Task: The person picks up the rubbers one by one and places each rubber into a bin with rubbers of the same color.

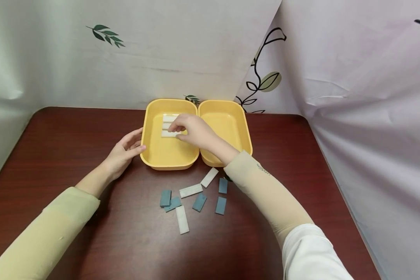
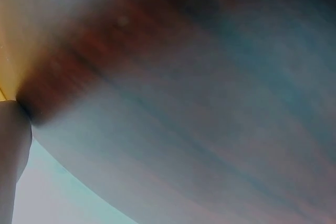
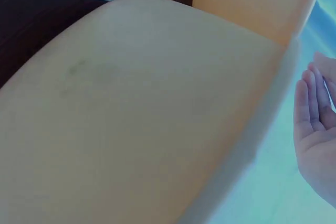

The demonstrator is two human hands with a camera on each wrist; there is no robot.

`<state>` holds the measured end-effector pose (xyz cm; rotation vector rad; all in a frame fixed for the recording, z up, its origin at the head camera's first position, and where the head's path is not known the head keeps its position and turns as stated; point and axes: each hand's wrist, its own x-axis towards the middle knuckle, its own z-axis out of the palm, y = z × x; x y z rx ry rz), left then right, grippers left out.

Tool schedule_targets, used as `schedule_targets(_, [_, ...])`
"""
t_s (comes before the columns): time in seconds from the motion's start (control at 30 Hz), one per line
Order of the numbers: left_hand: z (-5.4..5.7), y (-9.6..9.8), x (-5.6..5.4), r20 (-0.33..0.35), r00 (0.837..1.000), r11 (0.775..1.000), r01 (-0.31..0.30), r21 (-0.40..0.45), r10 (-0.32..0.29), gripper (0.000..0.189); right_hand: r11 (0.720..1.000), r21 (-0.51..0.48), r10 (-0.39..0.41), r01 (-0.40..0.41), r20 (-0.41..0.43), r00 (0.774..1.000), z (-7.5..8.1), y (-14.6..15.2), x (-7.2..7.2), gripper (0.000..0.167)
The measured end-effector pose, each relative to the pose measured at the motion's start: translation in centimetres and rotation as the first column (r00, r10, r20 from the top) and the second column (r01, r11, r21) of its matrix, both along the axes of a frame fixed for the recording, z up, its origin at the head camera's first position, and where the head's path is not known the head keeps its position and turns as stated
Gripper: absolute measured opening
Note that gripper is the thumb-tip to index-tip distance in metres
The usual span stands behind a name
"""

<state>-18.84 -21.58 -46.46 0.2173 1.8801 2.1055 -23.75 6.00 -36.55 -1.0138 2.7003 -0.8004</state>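
Observation:
Two yellow plastic trays stand side by side. In the left tray [image 1: 164,153], several flat white rectangular tiles [image 1: 168,134] lie in a row near the middle. My right hand [image 1: 197,131] is over these tiles, fingers bent down and thumb apart from them; nothing shows between them. The right wrist view has that hand [image 3: 315,124] at its right edge, beside a large blurred yellow tray wall [image 3: 136,108]. My left hand [image 1: 120,155] touches the left tray's outer left side with its thumb and fingertips. Part of those fingers is hidden behind the wall.
The right tray [image 1: 225,120] sits under my right forearm. In front of the trays lie three loose white tiles [image 1: 182,219] and several shorter blue-grey tiles [image 1: 221,205], two of them overlapping. A white curtain [image 1: 161,50] hangs behind the dark red table [image 1: 73,155].

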Motion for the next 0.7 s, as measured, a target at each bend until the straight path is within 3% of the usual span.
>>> schedule_targets(0.37, [-0.1,0.0,-0.1,-0.008,1.000,1.000,-0.004,0.001,0.004,0.068,0.996,-0.011,0.087,-0.088,-0.054,0.995,0.2,3.0,3.5,0.021])
schedule_targets(0.7, [-0.1,-0.1,-0.2,-0.007,1.000,1.000,-0.007,-0.021,0.007,0.069,0.988,-0.071,0.126,-0.136,-0.124,0.984,-1.0,5.6,6.2,0.018])
